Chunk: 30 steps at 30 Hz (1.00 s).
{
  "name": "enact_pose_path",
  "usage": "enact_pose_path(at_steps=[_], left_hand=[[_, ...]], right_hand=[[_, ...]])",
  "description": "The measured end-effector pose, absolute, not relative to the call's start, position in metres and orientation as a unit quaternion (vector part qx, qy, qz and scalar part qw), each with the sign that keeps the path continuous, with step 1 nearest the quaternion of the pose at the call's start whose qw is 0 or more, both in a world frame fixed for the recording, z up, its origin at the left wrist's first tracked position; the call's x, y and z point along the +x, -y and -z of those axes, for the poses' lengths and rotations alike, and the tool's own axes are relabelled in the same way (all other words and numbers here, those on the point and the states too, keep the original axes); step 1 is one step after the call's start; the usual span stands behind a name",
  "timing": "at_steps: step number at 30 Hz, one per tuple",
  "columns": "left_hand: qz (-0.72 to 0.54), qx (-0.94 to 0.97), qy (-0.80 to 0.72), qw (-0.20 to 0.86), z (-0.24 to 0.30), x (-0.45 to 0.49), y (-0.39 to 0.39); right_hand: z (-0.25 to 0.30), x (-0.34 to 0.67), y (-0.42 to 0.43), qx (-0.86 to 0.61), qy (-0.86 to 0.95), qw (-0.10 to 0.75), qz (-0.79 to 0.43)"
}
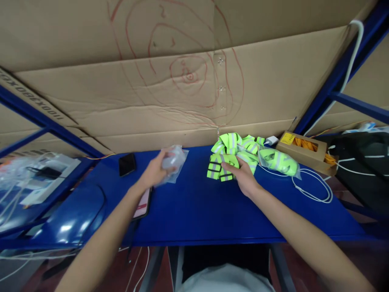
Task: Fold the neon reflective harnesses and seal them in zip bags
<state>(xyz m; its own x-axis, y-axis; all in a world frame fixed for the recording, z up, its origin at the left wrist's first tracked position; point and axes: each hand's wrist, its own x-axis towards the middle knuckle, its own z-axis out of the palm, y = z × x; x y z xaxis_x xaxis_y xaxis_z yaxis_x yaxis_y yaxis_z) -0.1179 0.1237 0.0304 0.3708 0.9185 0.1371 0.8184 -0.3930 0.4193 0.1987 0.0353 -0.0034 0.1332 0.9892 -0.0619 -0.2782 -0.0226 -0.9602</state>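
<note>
My left hand [158, 167] is curled around a clear plastic bag [170, 163], its thumb and fingers on either side. Hand and bag are slightly blurred, and more clear plastic [180, 165] shows just beyond them. My right hand [244, 175] grips a folded neon-yellow reflective strap [223, 162] with grey stripes and black buckles, raised at the near side of a loose pile. More reflective straps [232, 142] lie behind it, partly covered. To the right of this pile rests a clear bag with a rolled reflective strap [278, 161] inside.
A black phone [127, 164] lies at the back left of the blue table [194, 215]; another phone [143, 205] with a lit screen is partly under my left forearm. At right are an orange-filled cardboard box [302, 148], a white charger [271, 140] and a coiled white cable [316, 186]. Cardboard [267, 89] walls the back.
</note>
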Motion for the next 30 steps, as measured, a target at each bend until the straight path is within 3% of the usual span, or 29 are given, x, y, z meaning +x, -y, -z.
enact_pose_path(at_steps=[6,11,15,24,30], left_hand=[[-0.016,0.904,-0.400,0.154,-0.007,-0.058,-0.027],[-0.025,0.859,-0.493,0.134,0.003,-0.033,-0.029],[-0.020,0.828,-0.531,0.181,0.011,-0.031,-0.039],[-0.213,0.870,-0.445,0.003,0.009,-0.002,-0.008],[-0.246,0.878,-0.408,-0.037,0.014,0.009,-0.010]], right_hand=[[0.000,0.233,-0.035,-0.493,0.417,0.588,-0.488],[0.013,0.242,-0.023,-0.554,0.460,0.575,-0.389],[0.016,0.237,-0.016,-0.546,0.475,0.576,-0.381],[0.012,0.224,-0.009,-0.522,0.422,0.546,-0.502],[0.005,0.228,-0.005,-0.519,0.562,0.471,-0.439]])
